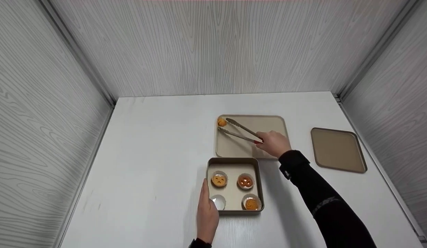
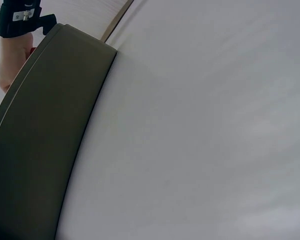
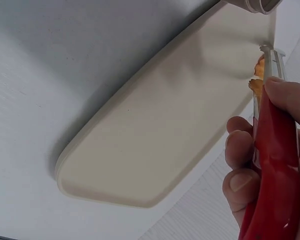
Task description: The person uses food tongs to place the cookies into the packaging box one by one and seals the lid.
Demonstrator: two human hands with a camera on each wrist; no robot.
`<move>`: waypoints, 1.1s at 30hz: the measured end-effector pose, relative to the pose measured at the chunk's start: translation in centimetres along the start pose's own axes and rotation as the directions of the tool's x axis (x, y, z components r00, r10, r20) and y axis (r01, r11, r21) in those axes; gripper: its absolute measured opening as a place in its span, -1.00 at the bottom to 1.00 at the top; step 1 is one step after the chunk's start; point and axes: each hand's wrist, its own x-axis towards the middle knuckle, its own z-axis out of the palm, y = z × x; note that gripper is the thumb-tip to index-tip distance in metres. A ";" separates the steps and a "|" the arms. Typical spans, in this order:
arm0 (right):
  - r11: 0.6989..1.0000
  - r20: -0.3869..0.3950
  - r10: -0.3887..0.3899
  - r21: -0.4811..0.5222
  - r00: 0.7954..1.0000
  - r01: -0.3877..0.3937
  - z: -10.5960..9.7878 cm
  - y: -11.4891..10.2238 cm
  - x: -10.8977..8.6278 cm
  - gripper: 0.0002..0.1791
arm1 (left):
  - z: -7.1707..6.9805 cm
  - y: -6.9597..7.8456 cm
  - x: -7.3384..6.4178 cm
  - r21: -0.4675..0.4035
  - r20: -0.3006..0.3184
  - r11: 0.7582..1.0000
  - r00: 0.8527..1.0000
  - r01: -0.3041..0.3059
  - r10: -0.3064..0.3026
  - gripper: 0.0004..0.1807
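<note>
Head view: the swirled cookie (image 1: 221,122) sat in the beige tray's (image 1: 270,124) far-left corner. Tongs' (image 1: 245,129) tips were spread beside it, contact unclear; your right hand (image 1: 274,143) gripped their red handles (image 3: 277,175). Centring both tips, then squeezing lightly, seemed best. Your left hand (image 1: 207,213) lay straight-fingered along the square tin (image 1: 232,196).

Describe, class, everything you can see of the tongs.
The tongs have glossy red handles and slim, metallic-looking arms. The right hand grips the handles. The arms are spread apart, reaching over the larger tray towards its far left corner, their tips close to an orange cookie; whether they touch it is unclear.
</note>
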 end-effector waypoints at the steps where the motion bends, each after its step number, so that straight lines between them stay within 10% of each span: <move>1: 1.000 0.004 0.002 -0.001 1.000 -0.002 0.0 0.0 0.1 -0.81 | 0.0 0.0 0.0 0.003 -0.001 1.000 1.000 -0.002 0.002 -0.33; 33: 0.998 -0.068 -0.022 -0.058 0.997 0.018 1.3 -0.7 1.1 -0.84 | -0.1 -0.4 0.3 -0.026 0.000 1.000 1.000 -0.011 0.011 -0.34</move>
